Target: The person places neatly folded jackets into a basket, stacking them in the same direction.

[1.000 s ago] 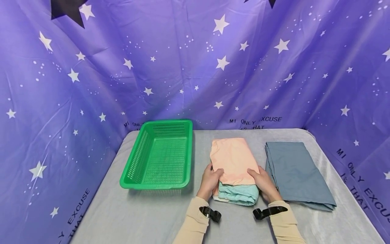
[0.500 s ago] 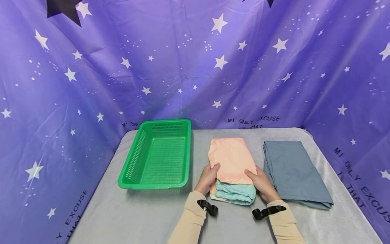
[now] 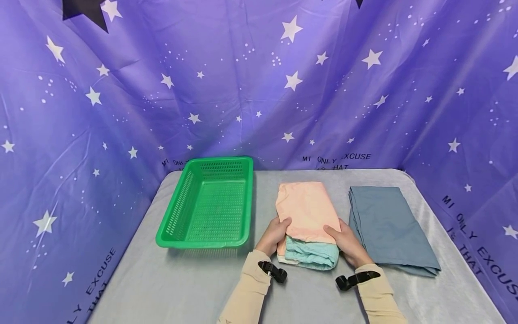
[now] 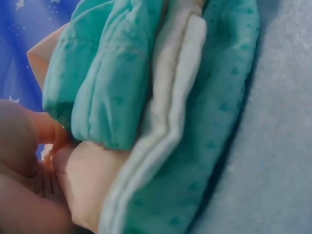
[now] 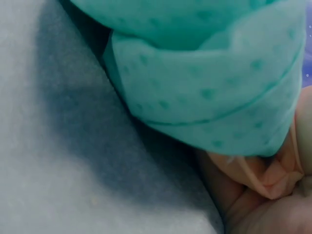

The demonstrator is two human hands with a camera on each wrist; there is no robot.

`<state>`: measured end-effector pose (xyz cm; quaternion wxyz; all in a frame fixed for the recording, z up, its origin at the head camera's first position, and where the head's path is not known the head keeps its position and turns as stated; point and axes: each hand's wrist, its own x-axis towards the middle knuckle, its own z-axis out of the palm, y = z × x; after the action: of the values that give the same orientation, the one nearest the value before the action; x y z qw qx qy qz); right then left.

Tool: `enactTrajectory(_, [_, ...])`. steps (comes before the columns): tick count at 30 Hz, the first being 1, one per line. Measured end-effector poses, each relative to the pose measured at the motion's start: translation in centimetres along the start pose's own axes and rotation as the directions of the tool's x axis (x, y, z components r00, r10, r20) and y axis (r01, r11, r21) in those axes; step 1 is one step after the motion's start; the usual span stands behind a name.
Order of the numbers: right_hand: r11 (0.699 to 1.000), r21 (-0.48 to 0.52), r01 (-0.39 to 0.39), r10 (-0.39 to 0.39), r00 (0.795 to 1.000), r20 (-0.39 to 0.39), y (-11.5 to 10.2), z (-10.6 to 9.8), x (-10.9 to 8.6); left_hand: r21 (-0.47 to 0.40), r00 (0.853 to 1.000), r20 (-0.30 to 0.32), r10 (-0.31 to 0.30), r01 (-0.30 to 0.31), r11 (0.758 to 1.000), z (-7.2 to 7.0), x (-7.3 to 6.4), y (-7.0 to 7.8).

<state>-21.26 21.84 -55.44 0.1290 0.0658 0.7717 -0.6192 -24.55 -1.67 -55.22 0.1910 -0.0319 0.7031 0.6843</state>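
A folded cloth bundle, peach on top with turquoise layers showing at its near end, lies between both hands. At its left edge my left hand grips it, thumb on the peach top and fingers tucked beneath. On the opposite edge my right hand holds it the same way. The left wrist view shows rolled turquoise layers printed with small marks, and a white edge beside them. In the right wrist view, a turquoise fold hangs over the grey surface and casts a shadow.
A green plastic basket with perforated walls stands to the left, with nothing in it. To the right lies a folded blue-grey cloth, close to my right hand. The grey-covered table meets a purple star-patterned curtain behind.
My left thumb has slid slightly outward and away from me along the peach cloth's left edge. Both hands keep hold of the bundle, which stays in about the same place.
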Motion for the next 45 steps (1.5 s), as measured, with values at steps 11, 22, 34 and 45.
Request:
enactTrajectory(11, [0.999, 0.015, 0.031, -0.031, 0.999, 0.011, -0.3, -0.1, 0.4, -0.184, 0.999, 0.037, -0.039, 0.045, 0.982, -0.3, 0.3, 0.2])
enactTrajectory(22, [0.993, 0.096, 0.066, -0.064, 0.998, -0.024, -1.3, 0.3, -0.5, -0.255, 0.998, 0.059, 0.014, 0.001, 0.967, -0.2, -0.2, 1.3])
enactTrajectory(34, [0.984, 0.107, 0.141, -0.140, 0.990, -0.018, -3.1, 0.4, -2.1, -0.287, 0.996, 0.009, 0.093, -0.086, 0.954, 0.3, -3.1, 3.6])
enactTrajectory(45, [0.971, 0.106, 0.214, -0.214, 0.977, -0.013, -5.0, 1.4, -3.4, -0.264, 0.987, 0.005, 0.163, -0.156, 0.952, -0.9, -5.4, 5.6])
